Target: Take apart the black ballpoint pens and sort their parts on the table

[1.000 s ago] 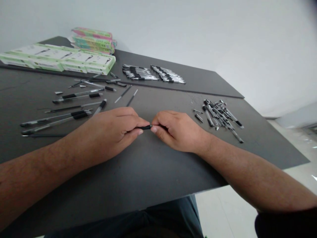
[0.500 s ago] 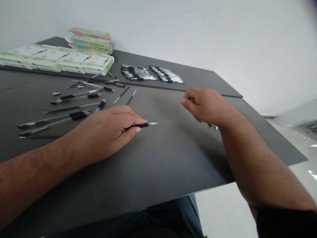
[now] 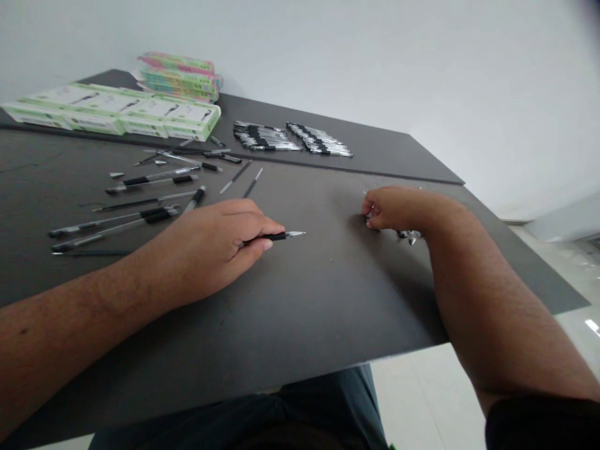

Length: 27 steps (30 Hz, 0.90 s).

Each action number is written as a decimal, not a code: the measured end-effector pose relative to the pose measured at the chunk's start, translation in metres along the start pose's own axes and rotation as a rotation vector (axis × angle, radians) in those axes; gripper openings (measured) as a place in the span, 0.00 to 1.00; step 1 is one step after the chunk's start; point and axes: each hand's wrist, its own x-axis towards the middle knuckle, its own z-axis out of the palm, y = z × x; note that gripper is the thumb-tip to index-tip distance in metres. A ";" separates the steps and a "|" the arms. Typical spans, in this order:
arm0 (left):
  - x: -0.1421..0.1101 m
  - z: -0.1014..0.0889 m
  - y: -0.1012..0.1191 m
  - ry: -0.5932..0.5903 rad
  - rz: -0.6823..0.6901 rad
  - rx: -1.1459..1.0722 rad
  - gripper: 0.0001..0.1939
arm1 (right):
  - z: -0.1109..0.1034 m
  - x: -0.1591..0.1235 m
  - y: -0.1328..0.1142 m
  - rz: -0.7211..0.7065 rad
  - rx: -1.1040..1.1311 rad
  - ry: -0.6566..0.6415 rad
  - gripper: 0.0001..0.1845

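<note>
L hand [image 3: 206,250] pinches slim black-grip, silver-tipped pen [image 3: 277,237]; R hand [image 3: 398,207], right of pen, nearly closed at small dark pc [image 3: 369,219], hold unclear.

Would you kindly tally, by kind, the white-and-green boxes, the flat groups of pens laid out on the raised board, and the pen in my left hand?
White-and-green boxes: 4
Flat pen groups on the raised board: 2
Pen in the left hand: 1
Total: 7

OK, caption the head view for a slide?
Left hand holding a pen, right hand at a small dark part.
</note>
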 end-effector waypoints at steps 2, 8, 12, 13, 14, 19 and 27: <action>0.000 0.001 0.001 0.003 0.003 -0.015 0.22 | 0.001 0.000 -0.004 -0.046 0.080 0.043 0.18; 0.000 0.003 0.000 0.041 -0.013 -0.010 0.23 | 0.013 -0.005 -0.032 -0.434 0.827 0.416 0.13; 0.000 0.003 -0.001 0.114 -0.030 0.003 0.22 | 0.021 -0.016 -0.062 -0.563 1.187 0.480 0.26; 0.000 0.003 -0.001 0.127 -0.033 0.006 0.23 | 0.022 -0.019 -0.068 -0.571 1.228 0.484 0.27; 0.000 0.003 -0.001 0.136 -0.036 0.008 0.23 | 0.022 -0.021 -0.072 -0.575 1.257 0.489 0.28; 0.000 0.002 0.002 0.144 -0.038 0.005 0.23 | 0.024 -0.023 -0.079 -0.590 1.306 0.477 0.29; 0.001 0.001 0.004 0.140 -0.027 -0.024 0.22 | 0.033 -0.025 -0.086 -0.623 1.226 0.431 0.24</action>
